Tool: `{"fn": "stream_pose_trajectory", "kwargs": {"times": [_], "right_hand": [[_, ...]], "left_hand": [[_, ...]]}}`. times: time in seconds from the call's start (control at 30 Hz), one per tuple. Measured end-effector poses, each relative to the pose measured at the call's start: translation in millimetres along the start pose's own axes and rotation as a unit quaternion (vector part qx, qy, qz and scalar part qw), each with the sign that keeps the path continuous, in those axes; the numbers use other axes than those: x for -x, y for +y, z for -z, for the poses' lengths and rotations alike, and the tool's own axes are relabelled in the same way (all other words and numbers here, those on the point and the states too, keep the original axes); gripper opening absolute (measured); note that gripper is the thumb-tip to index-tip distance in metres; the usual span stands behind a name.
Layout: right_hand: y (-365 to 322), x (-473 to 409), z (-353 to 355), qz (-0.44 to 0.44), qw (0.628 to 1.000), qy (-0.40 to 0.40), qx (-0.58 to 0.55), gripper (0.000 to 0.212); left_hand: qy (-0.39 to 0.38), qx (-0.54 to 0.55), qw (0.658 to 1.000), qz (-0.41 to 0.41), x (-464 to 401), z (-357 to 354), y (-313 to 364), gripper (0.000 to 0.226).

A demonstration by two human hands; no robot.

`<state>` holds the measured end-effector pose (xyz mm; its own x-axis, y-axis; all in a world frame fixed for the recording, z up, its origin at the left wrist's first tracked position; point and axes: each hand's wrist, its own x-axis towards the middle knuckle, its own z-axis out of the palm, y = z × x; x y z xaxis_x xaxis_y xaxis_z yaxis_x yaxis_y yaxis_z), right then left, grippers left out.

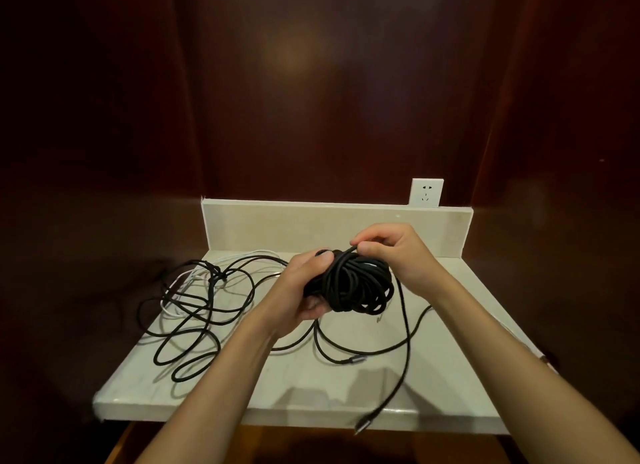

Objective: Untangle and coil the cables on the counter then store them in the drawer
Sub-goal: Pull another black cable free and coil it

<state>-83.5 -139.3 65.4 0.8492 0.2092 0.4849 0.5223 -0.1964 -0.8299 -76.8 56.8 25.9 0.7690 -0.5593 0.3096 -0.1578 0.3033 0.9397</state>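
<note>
Our left hand (pixel 304 290) grips the black coil (pixel 356 283); right hand (pixel 391 252) pinches a strand at its 12 o'clock. Loose cables (pixel 204 304) at 9 on the counter (pixel 311 387).

White socket (pixel 426 192) on dark red-brown wall (pixel 311 83), just above pale backsplash (pixel 277 226), right of centre. Brown wood (pixel 121 443) visible below, at lower left.

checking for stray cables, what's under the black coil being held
Under the coil lies bare counter crossed by loose black cable. The left hand covers the coil's near-left underside.
</note>
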Motion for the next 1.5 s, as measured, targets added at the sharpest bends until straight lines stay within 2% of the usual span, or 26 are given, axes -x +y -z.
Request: {"fn": "stream_pose_trajectory", "kwargs": {"times": [0.13, 0.27, 0.37, 0.4, 0.47, 0.53, 0.67, 0.73, 0.8, 0.87, 1.0, 1.17, 1.27, 1.37, 1.5], "right_hand": [[13, 6, -11, -0.001, 0.995, 0.029, -0.100, 0.027], [19, 7, -19, 0.013, 0.988, -0.046, -0.146, 0.047], [18, 7, -28, 0.002, 0.994, -0.067, -0.081, 0.040], [20, 7, -31, 0.001, 0.996, -0.067, -0.056, 0.045], [22, 7, -39, -0.010, 0.999, -0.034, -0.023, 0.051], [21, 5, -46, -0.012, 1.000, 0.011, 0.019, 0.040], [26, 6, -52, -0.018, 0.991, 0.083, 0.099, 0.014], [32, 10, -54, -0.022, 0.988, 0.111, 0.108, 0.016], [31, 13, -60, -0.023, 0.990, 0.123, 0.068, 0.014], [26, 16, -65, -0.028, 0.990, 0.134, 0.026, 0.024], [20, 20, -69, -0.060, 0.984, 0.166, -0.007, 0.062], [26, 20, -72, -0.121, 0.973, 0.195, -0.011, 0.068], [23, 21, -70, -0.164, 0.973, 0.160, 0.026, 0.065], [21, 24, -62, -0.210, 0.967, 0.075, 0.121, 0.064], [13, 26, -50, -0.191, 0.956, -0.033, 0.219, 0.029]], "left_hand": [[0.033, 0.120, 0.992, 0.010, 0, -8, 0, 0.038], [0.120, 0.249, 0.960, 0.035, -1, -15, 4, 0.043], [0.148, 0.329, 0.930, 0.068, -5, -13, 2, 0.042], [0.156, 0.345, 0.923, 0.074, -6, -13, 1, 0.043], [0.178, 0.363, 0.911, 0.081, -8, -13, 0, 0.047], [0.204, 0.372, 0.902, 0.079, -9, -15, 0, 0.045], [0.260, 0.307, 0.913, 0.065, -10, -18, -2, 0.039], [0.287, 0.232, 0.928, 0.052, -10, -20, -4, 0.044], [0.320, 0.186, 0.928, 0.030, -11, -21, -7, 0.044], [0.339, 0.161, 0.927, 0.002, -13, -22, -9, 0.043], [0.356, 0.087, 0.929, -0.059, -16, -21, -11, 0.042], [0.366, 0.005, 0.928, -0.074, -17, -18, -14, 0.044], [0.359, -0.016, 0.931, -0.056, -20, -10, -15, 0.045], [0.370, -0.014, 0.928, -0.034, -22, 2, -12, 0.043], [0.383, -0.096, 0.918, -0.026, -21, 14, -13, 0.042]]}}
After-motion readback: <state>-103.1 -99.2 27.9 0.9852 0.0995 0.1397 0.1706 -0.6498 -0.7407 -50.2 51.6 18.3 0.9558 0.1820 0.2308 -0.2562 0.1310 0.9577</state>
